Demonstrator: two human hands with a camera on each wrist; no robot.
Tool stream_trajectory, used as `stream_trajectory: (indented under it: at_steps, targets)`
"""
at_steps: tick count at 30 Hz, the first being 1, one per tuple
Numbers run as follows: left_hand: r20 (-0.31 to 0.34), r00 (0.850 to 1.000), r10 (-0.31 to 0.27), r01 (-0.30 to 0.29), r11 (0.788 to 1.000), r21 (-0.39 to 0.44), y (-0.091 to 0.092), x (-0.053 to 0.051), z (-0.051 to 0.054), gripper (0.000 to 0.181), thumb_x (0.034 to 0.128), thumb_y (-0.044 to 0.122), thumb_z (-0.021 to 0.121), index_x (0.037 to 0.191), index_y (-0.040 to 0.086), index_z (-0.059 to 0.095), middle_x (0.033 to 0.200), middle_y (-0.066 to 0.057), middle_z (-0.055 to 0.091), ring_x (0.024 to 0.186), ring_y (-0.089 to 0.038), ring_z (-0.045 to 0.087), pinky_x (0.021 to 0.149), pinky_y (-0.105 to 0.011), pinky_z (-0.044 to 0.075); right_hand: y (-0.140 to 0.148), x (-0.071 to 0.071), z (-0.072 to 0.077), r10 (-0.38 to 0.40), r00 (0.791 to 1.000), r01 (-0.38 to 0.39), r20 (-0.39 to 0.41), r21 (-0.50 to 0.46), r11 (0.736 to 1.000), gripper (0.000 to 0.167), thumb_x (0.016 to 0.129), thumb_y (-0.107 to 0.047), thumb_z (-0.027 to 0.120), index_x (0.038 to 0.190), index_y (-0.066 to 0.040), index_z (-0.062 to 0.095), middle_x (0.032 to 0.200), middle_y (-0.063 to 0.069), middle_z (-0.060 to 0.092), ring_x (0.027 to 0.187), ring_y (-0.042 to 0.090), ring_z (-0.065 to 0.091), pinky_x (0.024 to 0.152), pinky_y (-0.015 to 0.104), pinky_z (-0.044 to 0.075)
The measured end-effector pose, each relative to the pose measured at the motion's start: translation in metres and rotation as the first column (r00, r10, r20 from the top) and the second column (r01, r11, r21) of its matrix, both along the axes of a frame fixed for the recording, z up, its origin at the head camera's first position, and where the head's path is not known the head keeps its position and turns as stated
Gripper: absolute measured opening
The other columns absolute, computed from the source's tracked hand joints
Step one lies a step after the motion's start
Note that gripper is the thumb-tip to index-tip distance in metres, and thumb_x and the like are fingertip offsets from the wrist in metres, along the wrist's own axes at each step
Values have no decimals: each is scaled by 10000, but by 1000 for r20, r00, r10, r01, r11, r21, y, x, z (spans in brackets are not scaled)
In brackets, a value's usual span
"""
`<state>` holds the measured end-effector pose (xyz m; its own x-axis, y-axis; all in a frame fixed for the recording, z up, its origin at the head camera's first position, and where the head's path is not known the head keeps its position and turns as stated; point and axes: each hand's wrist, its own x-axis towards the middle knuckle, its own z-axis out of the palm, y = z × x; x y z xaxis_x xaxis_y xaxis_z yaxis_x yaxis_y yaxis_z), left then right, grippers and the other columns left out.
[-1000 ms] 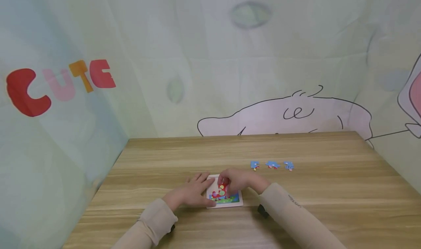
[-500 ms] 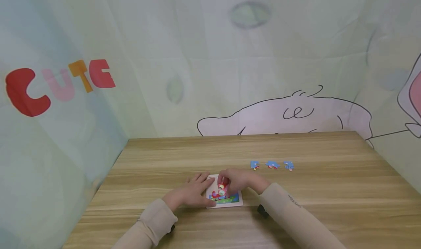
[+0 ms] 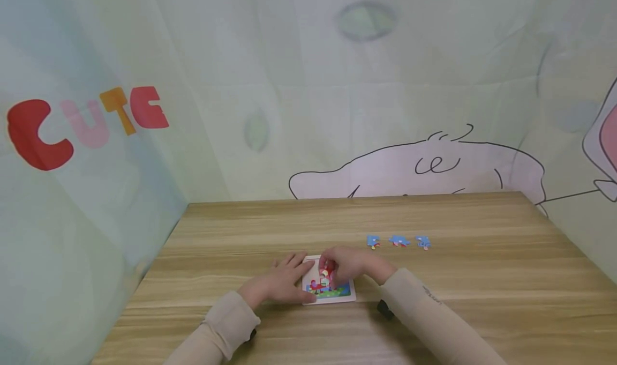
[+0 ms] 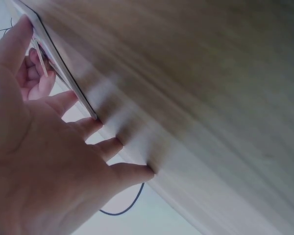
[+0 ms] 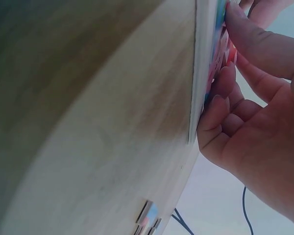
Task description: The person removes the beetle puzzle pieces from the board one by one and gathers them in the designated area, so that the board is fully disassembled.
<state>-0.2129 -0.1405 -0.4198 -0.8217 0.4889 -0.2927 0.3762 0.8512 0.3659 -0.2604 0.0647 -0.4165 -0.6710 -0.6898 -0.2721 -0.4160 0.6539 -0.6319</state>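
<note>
A small white-framed jigsaw puzzle tray (image 3: 333,302) lies on the table, its lower part filled with a green, blue and red picture. My left hand (image 3: 281,283) rests at its left side with straight, spread fingers; the thumb and index finger touch the frame, and the other fingertips reach the tabletop. Over the tray, my right hand (image 3: 344,262) pinches a red puzzle piece (image 3: 325,273) with curled fingers. In the left wrist view that puzzle piece (image 4: 40,58) shows as a thin pale edge, tilted above the tray. The right hand hides the tray's upper right.
Three loose blue puzzle pieces, a left one (image 3: 373,241), a middle one (image 3: 399,241) and a right one (image 3: 423,242), lie in a row beyond the right hand. The wooden table (image 3: 270,220) meets a printed cloth backdrop (image 3: 231,140) behind and at left.
The piece in my right fingers has tilted and turned slightly, with more white showing on it. Both hands and the tray have stayed in place.
</note>
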Motion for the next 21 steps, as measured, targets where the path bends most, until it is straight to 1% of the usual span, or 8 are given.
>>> stream_trajectory:
  at_steps: [9, 15, 21]
  targets:
    - [3, 1000, 2, -2, 1000, 1, 1, -1, -1, 818, 855, 539, 640, 1498, 123, 351, 1592, -141, 189, 1460, -391, 121, 1095, -686, 116, 1, -2, -2, 4, 1000, -4, 4, -8, 1000, 283, 806, 24, 708, 979, -177, 608, 880, -32, 572, 822, 152, 524, 742, 293, 481]
    - [10, 1000, 5, -5, 1000, 2, 0, -2, -2, 820, 853, 539, 642, 1500, 130, 349, 1592, -137, 192, 1462, -382, 122, 1095, -689, 109, 3, -3, -2, 3, 1000, -3, 8, -29, 1000, 289, 806, 28, 709, 970, -177, 587, 855, -19, 570, 798, 158, 522, 701, 282, 469]
    - [9, 1000, 6, -6, 1000, -1, 1, -2, -3, 819, 850, 541, 644, 1498, 133, 353, 1593, -134, 193, 1462, -379, 125, 1096, -686, 113, 5, -2, -2, -9, 1000, 10, 15, -41, 999, 268, 836, 24, 670, 967, -193, 584, 859, -16, 572, 807, 168, 530, 716, 312, 465]
